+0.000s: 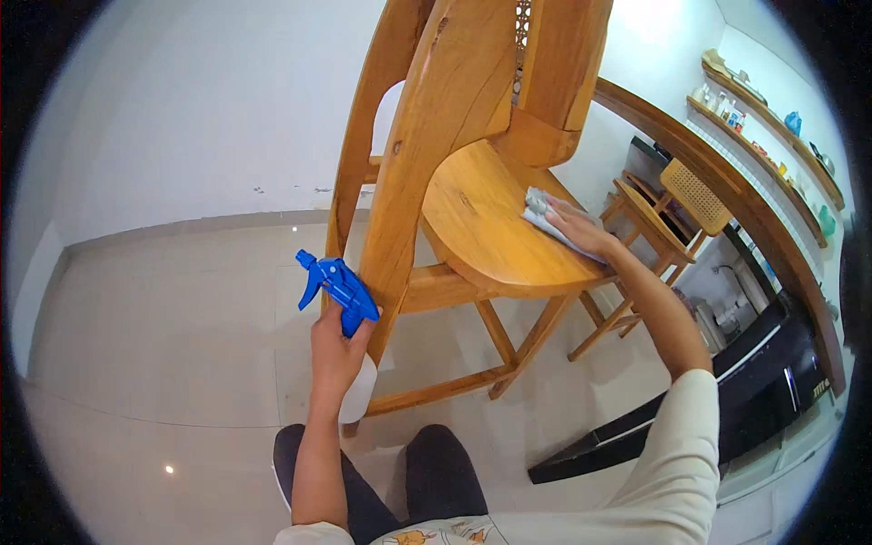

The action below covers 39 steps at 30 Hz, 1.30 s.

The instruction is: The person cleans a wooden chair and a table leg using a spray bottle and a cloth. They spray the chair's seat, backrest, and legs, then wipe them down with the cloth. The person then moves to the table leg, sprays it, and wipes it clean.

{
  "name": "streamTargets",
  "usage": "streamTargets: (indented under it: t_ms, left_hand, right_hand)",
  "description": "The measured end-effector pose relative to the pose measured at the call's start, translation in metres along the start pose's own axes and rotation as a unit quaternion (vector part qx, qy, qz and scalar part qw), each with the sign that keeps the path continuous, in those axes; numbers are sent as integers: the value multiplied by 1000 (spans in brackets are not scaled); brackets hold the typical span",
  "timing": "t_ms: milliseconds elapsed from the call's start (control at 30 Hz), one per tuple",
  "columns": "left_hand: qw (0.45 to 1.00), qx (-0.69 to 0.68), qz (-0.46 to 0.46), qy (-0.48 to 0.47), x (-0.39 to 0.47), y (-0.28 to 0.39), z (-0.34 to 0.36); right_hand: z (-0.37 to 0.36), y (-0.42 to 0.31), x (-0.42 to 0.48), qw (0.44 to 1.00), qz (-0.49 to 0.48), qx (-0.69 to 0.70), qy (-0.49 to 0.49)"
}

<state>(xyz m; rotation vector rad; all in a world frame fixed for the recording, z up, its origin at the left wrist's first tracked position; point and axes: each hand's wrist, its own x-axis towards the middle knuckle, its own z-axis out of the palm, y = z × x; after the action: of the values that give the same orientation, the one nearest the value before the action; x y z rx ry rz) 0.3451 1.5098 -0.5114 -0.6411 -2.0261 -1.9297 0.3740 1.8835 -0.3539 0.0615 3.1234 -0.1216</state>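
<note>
My left hand [338, 357] grips a spray bottle [359, 395] by its neck, just below the blue trigger head [338, 289]. The bottle's white body hangs beneath my fingers, partly hidden by the hand and wrist. In front of me stands a varnished wooden chair [402, 197] with a rounded seat [490, 225]. My right hand [575, 228] presses a folded grey-white cloth [545, 211] flat against the right part of that seat. Some of the cloth lies hidden under my palm and fingers.
A second wooden chair [654, 218] with a woven cane back stands at the right, beneath a curved wooden counter [749, 184]. Black cabinet-like furniture [736, 402] is at lower right. Wall shelves [766, 129] hold bottles and jars. A white wall [204, 116] rises behind the tiled floor [184, 327].
</note>
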Motion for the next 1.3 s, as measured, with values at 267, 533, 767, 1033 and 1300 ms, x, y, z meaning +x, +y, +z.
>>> streamTargets:
  t_ms: [267,533,767,1033,1300]
  left_hand:
    - [999,25,-19,-34,-1,3,-7]
    - [999,36,-16,-23,-3,5,-7]
    - [1000,-9,-12,-4,-1,0,6]
    - [999,-2,-34,-8,-3,7,-4]
    - [1000,-5,-23,-14,-2,2,5]
  right_hand:
    - [21,-129,9,994,-101,-17,-45]
    - [13,-42,-36,995,-87,4,-41]
    - [15,-70,29,998,35,-39,-42]
    - [14,-70,-30,977,-210,-15,-26]
    - [14,-53,-10,999,-32,-33,-23]
